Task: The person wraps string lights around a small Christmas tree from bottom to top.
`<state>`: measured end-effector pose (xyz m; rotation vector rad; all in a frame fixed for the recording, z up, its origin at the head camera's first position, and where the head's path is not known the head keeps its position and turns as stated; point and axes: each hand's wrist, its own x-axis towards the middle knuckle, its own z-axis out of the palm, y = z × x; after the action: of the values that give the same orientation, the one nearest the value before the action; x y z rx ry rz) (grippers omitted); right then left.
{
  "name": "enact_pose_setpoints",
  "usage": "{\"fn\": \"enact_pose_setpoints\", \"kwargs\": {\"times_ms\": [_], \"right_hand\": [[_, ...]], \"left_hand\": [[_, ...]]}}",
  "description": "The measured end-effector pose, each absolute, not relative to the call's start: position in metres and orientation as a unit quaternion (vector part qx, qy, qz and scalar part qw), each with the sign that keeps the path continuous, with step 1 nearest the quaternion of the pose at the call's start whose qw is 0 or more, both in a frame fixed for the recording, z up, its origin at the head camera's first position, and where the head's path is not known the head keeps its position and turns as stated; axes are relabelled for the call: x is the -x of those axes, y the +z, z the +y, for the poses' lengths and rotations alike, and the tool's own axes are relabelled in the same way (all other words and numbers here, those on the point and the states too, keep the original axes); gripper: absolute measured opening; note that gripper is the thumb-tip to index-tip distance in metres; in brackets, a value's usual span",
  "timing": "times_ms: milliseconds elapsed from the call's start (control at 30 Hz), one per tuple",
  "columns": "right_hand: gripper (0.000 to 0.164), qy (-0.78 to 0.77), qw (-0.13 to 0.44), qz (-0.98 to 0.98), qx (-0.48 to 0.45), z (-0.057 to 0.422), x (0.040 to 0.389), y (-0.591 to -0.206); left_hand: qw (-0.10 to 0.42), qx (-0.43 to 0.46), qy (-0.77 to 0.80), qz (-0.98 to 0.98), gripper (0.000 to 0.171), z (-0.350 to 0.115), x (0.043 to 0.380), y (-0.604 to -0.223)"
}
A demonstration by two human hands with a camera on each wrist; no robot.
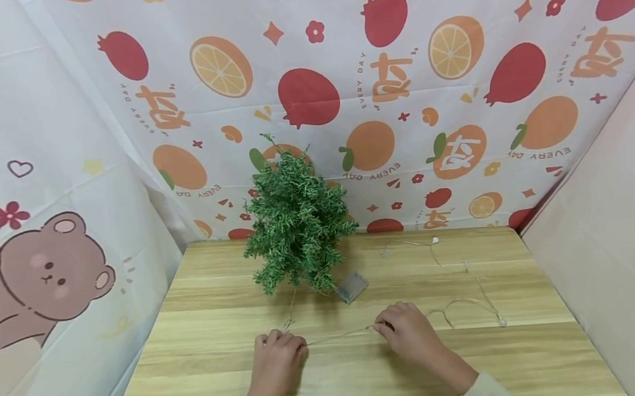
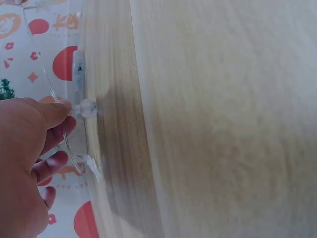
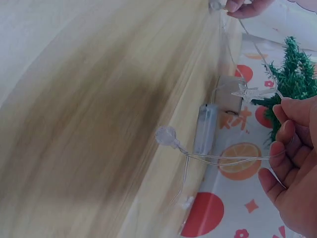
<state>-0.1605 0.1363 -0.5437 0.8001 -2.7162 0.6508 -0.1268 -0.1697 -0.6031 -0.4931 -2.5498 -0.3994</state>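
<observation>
A string of fairy lights point(image 1: 337, 337) stretches between the two hands in front of a small artificial pine tree point(image 1: 299, 217). My left hand point(image 1: 278, 358) pinches its thin clear wire between thumb and forefinger, beside a clear bulb point(image 2: 89, 108) in the left wrist view. With thumb and forefinger, my right hand point(image 1: 411, 332) pinches the wire close to a clear star-shaped light point(image 3: 253, 93). A round clear bulb point(image 3: 166, 135) dangles from wire that passes by the right fingers. The grey battery box point(image 1: 352, 287) lies at the tree's foot.
More of the wire point(image 1: 487, 296) trails over the right side of the wooden table point(image 1: 341, 393), up to a small light point(image 1: 434, 240) near the back edge. A fruit-print curtain point(image 1: 363, 86) hangs behind the table, and a bear-print curtain point(image 1: 53, 270) on the left.
</observation>
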Motion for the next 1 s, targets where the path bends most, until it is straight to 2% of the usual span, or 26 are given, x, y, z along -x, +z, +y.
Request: {"fn": "enact_pose_setpoints", "kwargs": {"times_ms": [467, 867, 1000], "right_hand": [[0.005, 0.219, 0.112, -0.932, -0.265, 0.155, 0.165, -0.538], [0.007, 0.19, 0.088, -0.946, -0.248, 0.164, 0.164, -0.529], [0.007, 0.194, 0.083, -0.945, -0.251, 0.167, 0.165, -0.528]], "left_hand": [[0.245, 0.142, -0.157, -0.946, 0.011, -0.182, 0.125, -0.596], [0.32, 0.158, -0.162, -0.92, 0.008, -0.196, 0.132, -0.583], [0.329, 0.147, -0.162, -0.919, 0.009, -0.206, 0.137, -0.575]]}}
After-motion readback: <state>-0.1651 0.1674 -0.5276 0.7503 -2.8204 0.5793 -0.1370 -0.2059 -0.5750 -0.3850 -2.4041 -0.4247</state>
